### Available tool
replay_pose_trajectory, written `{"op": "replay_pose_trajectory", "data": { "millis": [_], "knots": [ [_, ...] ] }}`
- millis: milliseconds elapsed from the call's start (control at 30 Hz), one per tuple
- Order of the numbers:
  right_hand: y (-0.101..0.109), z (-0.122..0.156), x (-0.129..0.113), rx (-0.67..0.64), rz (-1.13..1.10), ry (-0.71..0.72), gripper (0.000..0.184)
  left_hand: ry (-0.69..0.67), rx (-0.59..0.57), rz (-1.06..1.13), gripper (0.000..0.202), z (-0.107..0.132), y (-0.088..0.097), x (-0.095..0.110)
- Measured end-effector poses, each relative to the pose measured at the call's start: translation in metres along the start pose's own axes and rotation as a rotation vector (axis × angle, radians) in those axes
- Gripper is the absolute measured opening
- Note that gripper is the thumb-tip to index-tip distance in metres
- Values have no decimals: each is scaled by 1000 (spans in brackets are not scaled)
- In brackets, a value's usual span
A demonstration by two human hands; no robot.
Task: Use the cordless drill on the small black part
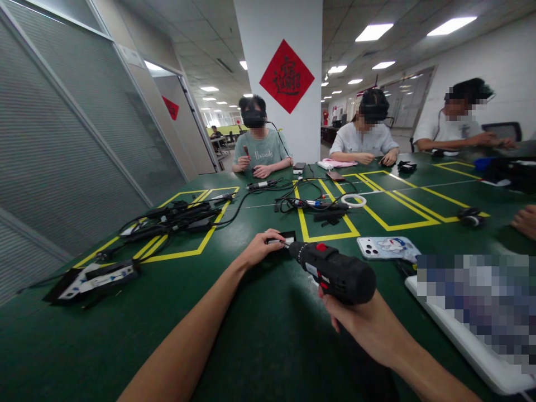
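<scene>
My right hand (pixel 341 312) is wrapped round the grip of a black cordless drill (pixel 335 271) with red switches, held level and pointing away to the left. The drill's bit reaches a small black box (pixel 288 237) with a white part (pixel 274 242) inside it. My left hand (pixel 259 249) grips that box from the left, with its fingers curled over the near side and top. Whether the bit touches a screw there is too small to make out.
Tangled black cables and devices (pixel 180 215) lie to the left, beside an opened black-and-white casing (pixel 98 279). Further back are a roll of white tape (pixel 354 201) and more cables. On the right lie a phone (pixel 387 247) and a white-edged device (pixel 460 335). Several people sit across the green table (pixel 142 335).
</scene>
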State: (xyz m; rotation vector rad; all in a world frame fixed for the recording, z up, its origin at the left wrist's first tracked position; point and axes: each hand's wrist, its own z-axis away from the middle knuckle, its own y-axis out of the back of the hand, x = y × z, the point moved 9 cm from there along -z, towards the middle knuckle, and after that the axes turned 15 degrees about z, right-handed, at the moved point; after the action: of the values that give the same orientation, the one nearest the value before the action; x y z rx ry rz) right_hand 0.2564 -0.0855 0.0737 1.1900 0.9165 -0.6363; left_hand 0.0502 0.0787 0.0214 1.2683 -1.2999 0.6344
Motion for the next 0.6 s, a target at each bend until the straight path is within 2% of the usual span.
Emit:
{"op": "replay_pose_trajectory", "data": {
  "millis": [200, 600],
  "knots": [
    [3, 3, -1, 78, 50, 49, 23, -1, -11, -2, 28, 0, -1, 1],
    [1, 3, 2, 55, 43, 38, 21, -4, -14, 2, 29, 1, -2, 4]
  ]
}}
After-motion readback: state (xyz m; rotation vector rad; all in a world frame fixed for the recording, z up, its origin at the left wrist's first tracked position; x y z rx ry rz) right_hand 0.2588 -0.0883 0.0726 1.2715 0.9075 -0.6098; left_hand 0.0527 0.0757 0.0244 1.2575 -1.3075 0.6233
